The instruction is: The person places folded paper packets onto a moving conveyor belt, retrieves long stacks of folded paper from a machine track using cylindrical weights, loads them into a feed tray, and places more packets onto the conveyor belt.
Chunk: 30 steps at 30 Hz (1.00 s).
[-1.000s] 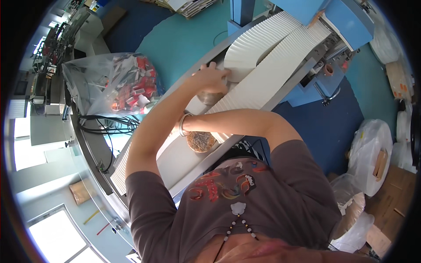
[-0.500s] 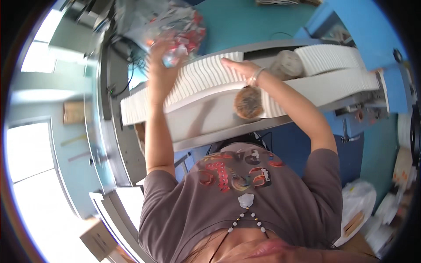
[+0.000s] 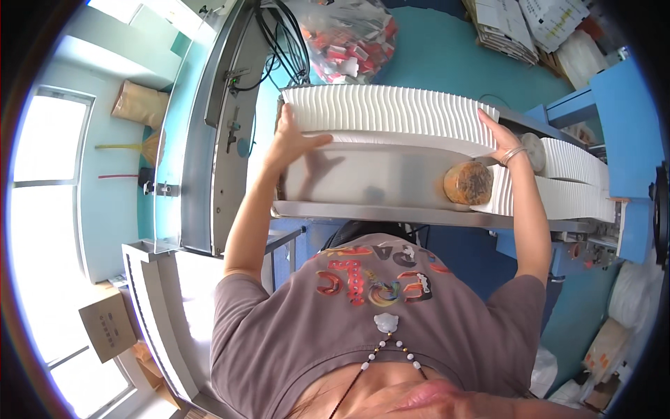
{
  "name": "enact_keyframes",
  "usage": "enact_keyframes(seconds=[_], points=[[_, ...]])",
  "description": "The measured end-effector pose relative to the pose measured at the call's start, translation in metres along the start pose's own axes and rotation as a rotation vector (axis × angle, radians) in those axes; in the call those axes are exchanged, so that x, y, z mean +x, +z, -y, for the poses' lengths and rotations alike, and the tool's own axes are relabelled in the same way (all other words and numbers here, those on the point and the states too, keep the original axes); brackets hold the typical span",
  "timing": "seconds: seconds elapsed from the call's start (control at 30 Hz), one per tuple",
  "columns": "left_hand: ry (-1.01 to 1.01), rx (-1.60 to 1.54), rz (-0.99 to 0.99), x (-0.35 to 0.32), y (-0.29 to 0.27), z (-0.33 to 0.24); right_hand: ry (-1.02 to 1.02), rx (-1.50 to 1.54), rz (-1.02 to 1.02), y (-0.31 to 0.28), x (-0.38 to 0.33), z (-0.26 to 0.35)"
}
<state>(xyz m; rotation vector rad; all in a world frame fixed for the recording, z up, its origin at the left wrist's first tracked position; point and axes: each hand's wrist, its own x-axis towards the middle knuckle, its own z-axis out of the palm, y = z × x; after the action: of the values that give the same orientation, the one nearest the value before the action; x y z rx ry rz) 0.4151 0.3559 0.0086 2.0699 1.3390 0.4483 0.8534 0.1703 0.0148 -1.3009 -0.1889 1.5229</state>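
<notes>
The left hand (image 3: 292, 142) presses flat with spread fingers against the left end of a long stack of white pleated sheets (image 3: 387, 115), thumb reaching along its lower edge; the right hand (image 3: 501, 136), open-palmed with a bracelet at the wrist, braces the opposite end, so the stack sits squeezed between both hands; below the hands lies a shiny metal tray (image 3: 363, 183); just under the right wrist sits a brown round disc (image 3: 467, 183); right of that hand runs a further white stack (image 3: 576, 164); beyond the left hand a clear bag of red and white packets (image 3: 352, 42) rests by black cables (image 3: 286, 42).
</notes>
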Motion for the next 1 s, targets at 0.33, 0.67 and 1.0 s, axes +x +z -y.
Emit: enact_keyframes(seconds=[0.33,0.67,1.0], points=[[-0.013,-0.351,0.024,-0.002,-0.008,-0.008,-0.005,-0.099,-0.019,-0.001,0.009,-0.008],[-0.32,-0.691,0.269,0.046,0.012,-0.003,-0.014,-0.465,-0.16,-0.006,0.034,-0.013],[-0.256,-0.862,-0.109,-0.059,-0.04,-0.001,-0.2,-0.41,0.21,0.099,-0.025,-0.006]])
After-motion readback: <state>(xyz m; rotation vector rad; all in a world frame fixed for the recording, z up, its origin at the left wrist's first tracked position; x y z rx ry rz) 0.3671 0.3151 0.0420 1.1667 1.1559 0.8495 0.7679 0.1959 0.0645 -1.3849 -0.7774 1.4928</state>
